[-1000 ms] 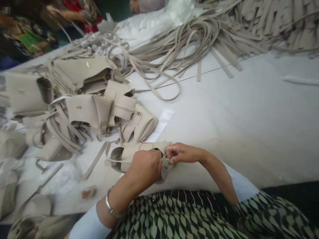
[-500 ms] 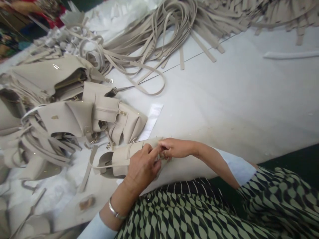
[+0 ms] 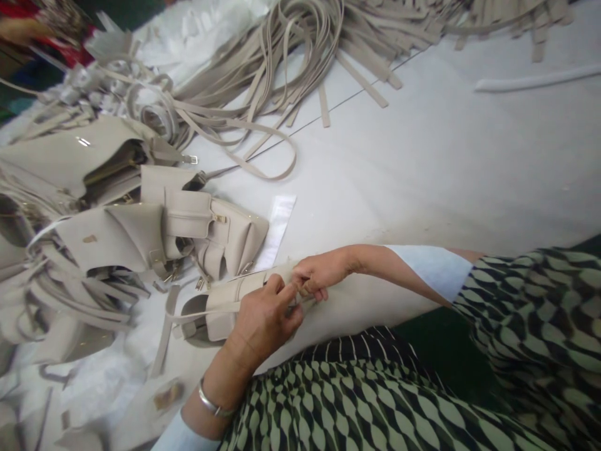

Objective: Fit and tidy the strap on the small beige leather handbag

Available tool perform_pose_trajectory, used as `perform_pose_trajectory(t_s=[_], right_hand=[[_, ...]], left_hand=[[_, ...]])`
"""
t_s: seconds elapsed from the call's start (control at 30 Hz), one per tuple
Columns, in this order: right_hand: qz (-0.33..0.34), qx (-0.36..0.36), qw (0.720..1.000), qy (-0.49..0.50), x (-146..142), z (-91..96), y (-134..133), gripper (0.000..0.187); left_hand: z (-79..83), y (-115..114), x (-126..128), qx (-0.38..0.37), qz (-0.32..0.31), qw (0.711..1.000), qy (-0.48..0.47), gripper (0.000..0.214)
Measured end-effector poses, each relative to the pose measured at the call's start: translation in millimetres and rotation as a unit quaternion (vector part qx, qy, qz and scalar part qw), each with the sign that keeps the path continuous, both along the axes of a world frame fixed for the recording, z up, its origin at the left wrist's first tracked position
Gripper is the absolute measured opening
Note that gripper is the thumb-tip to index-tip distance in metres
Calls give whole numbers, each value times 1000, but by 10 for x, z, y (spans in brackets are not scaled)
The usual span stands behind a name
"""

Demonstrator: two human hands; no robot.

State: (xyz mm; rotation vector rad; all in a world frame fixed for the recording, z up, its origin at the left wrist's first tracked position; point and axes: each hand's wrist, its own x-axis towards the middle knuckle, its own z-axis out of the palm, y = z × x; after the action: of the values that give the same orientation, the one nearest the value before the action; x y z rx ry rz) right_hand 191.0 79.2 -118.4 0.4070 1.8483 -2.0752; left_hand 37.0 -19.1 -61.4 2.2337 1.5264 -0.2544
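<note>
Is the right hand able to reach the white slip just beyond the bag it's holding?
Probably yes: the white slip lies on the table just past the right hand, nothing between them. But that hand and the left hand both grip the beige bag.

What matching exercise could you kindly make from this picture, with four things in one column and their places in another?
Things:
1. small bag
2. bracelet
3. straps
4. white slip

Places:
A. heaped at the far side of the table
B. on the left wrist
C. gripped by left hand and right hand
D. flat beside the bag pile

Pairs: 1-C, 2-B, 3-A, 4-D
</note>
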Motion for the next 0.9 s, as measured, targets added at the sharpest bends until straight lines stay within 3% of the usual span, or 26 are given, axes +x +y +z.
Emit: perform_pose_trajectory(t_s=[0.23,0.4,0.7,0.9], right_hand=[[-7,104,994,-14,-96,-32,-37,21],[-21,163,986,-27,72,-136,-96,14],[-73,272,951,-124,525,-442,-123,7],[-111,319,922,-187,817,-584,-172,7]], left_hand=[[0,39,-77,49,-26,998,35,14],[4,36,-125,49,-27,998,33,14],[-83,-25,-187,31,83,996,19,17],[-77,-95,-226,38,118,992,1,19]])
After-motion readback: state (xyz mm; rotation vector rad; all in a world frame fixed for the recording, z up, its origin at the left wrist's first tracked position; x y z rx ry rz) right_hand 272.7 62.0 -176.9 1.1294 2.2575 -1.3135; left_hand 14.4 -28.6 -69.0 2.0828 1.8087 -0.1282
